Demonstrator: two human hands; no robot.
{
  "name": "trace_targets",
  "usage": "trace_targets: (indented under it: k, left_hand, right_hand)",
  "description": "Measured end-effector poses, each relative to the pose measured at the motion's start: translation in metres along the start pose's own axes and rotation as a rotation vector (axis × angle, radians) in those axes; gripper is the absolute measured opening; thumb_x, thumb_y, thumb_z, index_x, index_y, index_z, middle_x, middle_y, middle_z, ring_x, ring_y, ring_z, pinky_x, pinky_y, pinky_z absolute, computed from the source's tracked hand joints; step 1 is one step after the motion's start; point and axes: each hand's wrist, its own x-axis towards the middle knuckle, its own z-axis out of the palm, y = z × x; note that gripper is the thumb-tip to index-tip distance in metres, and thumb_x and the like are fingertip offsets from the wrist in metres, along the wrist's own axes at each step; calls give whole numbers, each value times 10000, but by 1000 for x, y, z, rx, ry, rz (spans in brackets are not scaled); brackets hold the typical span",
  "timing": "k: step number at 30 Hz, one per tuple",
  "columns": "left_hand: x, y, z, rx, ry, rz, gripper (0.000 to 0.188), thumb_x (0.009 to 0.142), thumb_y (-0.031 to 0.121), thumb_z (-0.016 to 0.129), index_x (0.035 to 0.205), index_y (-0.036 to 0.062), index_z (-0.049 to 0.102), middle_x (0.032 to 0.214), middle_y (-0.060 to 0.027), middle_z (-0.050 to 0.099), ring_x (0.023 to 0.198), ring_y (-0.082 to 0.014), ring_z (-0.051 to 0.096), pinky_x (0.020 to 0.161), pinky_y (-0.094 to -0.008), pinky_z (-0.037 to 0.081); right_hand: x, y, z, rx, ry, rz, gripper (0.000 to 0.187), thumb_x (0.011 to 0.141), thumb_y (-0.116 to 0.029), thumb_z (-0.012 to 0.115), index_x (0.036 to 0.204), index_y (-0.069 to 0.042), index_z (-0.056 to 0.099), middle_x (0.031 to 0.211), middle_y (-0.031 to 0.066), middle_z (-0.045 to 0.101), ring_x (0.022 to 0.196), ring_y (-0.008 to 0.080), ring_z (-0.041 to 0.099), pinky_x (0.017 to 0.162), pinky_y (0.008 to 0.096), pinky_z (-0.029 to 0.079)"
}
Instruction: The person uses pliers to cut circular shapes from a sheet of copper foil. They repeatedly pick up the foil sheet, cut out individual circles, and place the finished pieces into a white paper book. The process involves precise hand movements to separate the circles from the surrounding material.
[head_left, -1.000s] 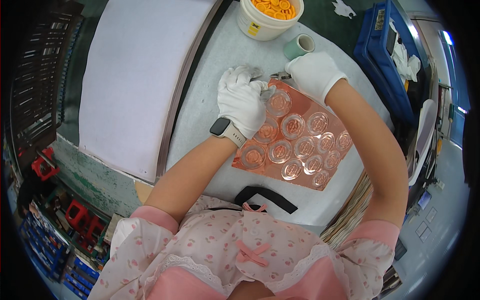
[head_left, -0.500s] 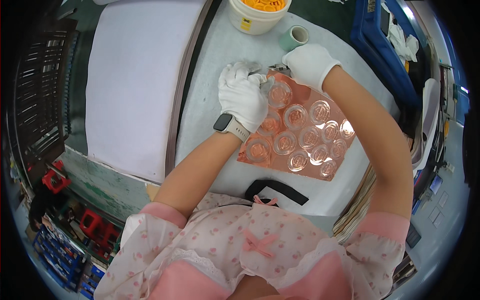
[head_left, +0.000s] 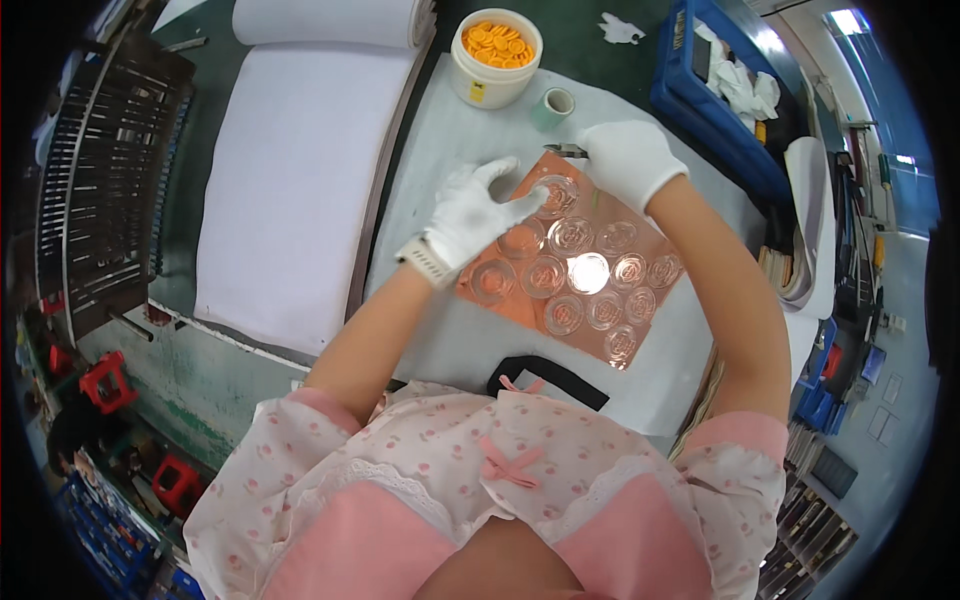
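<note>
Over pale covering (head_left: 480, 335), the right hand (head_left: 630, 160) clamps pliers (head_left: 567, 150), long axis crosswise, tips leftward; left hand (head_left: 468, 212) spread.

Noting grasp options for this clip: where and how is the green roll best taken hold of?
Probably by the outer wall of the roll, thumb and fingers across it, coming from above and the near left. It appears to stand upright, hollow end up, so its sides suit a pinch; the right hand with the pliers crowds the near right, the tub the far left.
</note>
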Motion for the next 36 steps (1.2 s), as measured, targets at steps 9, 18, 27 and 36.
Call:
trace_targets:
  k: [9, 18, 27, 36]
  left_hand:
    - [-59, -16, -61, -902, -281, 216, 828, 780, 358, 709, 1397, -22, 310, 1394, -141, 389, 1300, -218, 370, 1084, -333, 274]
    - [-83, 71, -60, -657, 6, -1, 210, 843, 248, 697, 837, 39, 676, 649, 79, 491, 573, -24, 409, 503, -202, 322]
    - [3, 80, -71, 170, -383, -15, 397, 786, 327, 729, 961, -24, 667, 720, -52, 653, 677, -99, 593, 623, -256, 468]
    - [-20, -14, 45, 979, 108, 576, 579, 865, 425, 540, 1277, 29, 445, 1256, -186, 497, 1200, -345, 432, 970, -446, 351]
  right_hand:
    - [-128, 0, -90, 43, 662, 268, 131, 755, -200, 636, 776, -75, 603, 712, 122, 624, 690, 314, 613, 594, 414, 488]
    - [-208, -30, -96, 651, 941, 593, 149, 783, -101, 604, 884, 6, 624, 595, 111, 573, 548, 141, 571, 534, 296, 431]
    - [-226, -24, 83, 1305, 251, 819, 192, 767, -163, 638, 733, -27, 507, 537, 59, 530, 462, 133, 526, 424, 299, 425]
    - [-186, -29, 151, 1458, -64, 998, 228, 730, -193, 618, 626, -27, 502, 527, 70, 521, 444, 180, 529, 415, 326, 417]
